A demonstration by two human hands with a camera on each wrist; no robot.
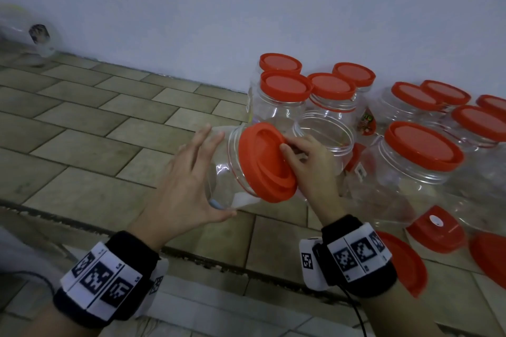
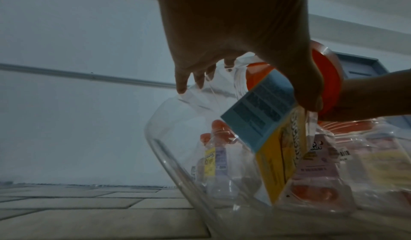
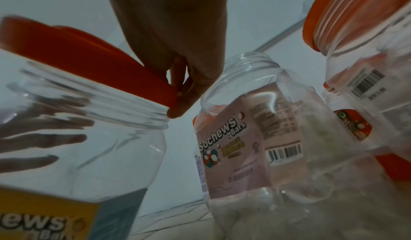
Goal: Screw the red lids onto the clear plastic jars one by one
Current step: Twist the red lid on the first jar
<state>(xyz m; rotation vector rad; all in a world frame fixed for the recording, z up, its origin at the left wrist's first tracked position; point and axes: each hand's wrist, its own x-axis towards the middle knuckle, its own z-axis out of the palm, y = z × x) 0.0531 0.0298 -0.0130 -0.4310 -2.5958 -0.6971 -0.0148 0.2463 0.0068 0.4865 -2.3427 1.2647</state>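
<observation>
The held jar [image 1: 232, 169] is tilted, mouth toward the person's right, above the tiled floor [image 1: 82, 123]. The left hand [image 1: 186, 180] lies spread against the jar body, fingers nearly straight and fanned, thumb under the lower wall; through the clear plastic in the right wrist view these fingers [image 3: 55, 138] appear flat on the far side. The red lid [image 1: 264, 161] sits on the jar mouth, slightly askew; whether its threads are engaged cannot be determined. The right hand [image 1: 309, 164] pinches the lid rim, fingertips [image 3: 177, 110] curled over its edge. Immediately right of the held jar stands an open jar [image 1: 325, 137] without a lid. Behind and right of it stand capped jars [image 1: 284, 90] near the wall [image 1: 246, 8]. Loose lids [image 1: 435, 230] lie on the floor, lower right of the held jar.
</observation>
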